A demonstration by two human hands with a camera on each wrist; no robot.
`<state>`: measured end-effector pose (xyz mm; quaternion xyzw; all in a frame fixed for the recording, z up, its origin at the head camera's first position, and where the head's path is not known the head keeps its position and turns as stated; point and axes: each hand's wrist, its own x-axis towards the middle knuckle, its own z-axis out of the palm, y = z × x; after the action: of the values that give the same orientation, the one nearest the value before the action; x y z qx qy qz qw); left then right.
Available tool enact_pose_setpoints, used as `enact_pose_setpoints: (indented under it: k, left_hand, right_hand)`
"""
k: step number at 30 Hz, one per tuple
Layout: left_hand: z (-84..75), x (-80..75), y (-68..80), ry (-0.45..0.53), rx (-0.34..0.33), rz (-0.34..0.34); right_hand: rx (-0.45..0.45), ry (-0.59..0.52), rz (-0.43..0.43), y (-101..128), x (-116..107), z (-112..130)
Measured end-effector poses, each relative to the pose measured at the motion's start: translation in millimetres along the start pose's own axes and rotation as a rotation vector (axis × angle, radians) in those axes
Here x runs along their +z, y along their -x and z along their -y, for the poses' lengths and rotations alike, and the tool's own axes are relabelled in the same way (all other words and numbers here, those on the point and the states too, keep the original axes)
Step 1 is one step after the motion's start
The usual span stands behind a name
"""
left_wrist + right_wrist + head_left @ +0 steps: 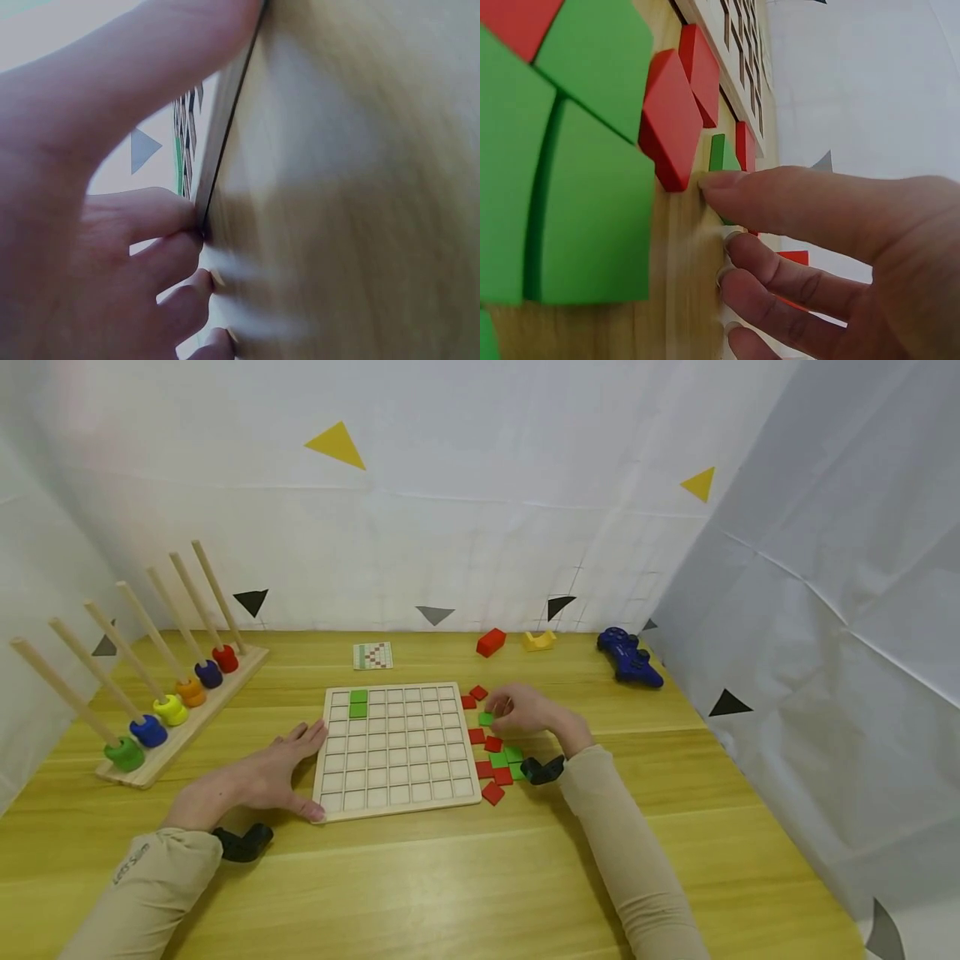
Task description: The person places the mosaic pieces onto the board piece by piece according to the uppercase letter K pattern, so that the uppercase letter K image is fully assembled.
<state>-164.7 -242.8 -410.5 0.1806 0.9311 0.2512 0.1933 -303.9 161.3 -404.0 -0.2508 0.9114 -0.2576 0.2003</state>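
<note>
**Ana:** Fingers [501, 704] of the right hand [528, 710] are curled down over one green tile [487, 719], pinching at its edge, just beside the right side of the grid board [397, 802]. That tile still sits flat on the counter [480, 877], in the loose scatter of red tiles [492, 792] and green ones.

**Ben:** And the left hand [262, 777]?

**Ana:** Flat and relaxed, fingers straight, thumb and fingertips against the board's left edge. I'd judge it's bracing the board so it stays put while tiles go in.

**Ben:** Anything in the board?

**Ana:** Two green tiles [358, 702], stacked one above the other near the top-left corner. A small pattern card [372, 655] lies beyond the board.

**Ben:** What do the wrist views add?

**Ana:** Right wrist shows the forefinger tip [720, 181] touching the green tile's [721, 154] edge; the thumb is hidden there. Left wrist shows fingertips [196, 225] butted to the board's rim [221, 142], though it's blurred. Only the head view gives the layout.
</note>
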Motion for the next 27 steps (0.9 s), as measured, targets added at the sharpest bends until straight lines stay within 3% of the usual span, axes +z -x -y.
enact_pose_setpoints:
  k: [27]
  left_hand:
    - [-1.7, -0.2, 0.5, -0.003, -0.001, 0.004]
  right_hand:
    - [0.005, -0.020, -0.041, 0.5, -2.6, -9.5]
